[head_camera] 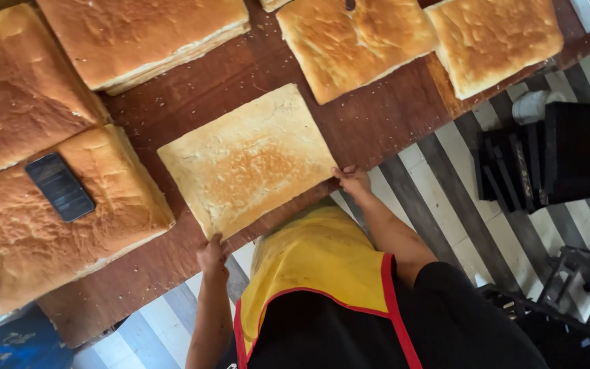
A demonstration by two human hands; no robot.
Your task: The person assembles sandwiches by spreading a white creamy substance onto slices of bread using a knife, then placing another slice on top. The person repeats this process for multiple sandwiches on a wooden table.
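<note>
A square, pale golden bread slab [247, 158] lies flat on the brown wooden table [370, 116], right in front of me. My left hand [211, 255] grips its near left corner at the table's edge. My right hand [353, 179] holds its near right corner. Both hands have fingers curled on the slab's edge. I wear a yellow apron with red trim [319, 263].
Several larger browned bread slabs surround it: two at the left [22, 89], [29, 232], one at the top [138, 34], two at the top right [356, 41], [493, 37]. A dark phone [60, 186] rests on the lower left slab. Black stacked trays [554, 154] stand on the striped floor at right.
</note>
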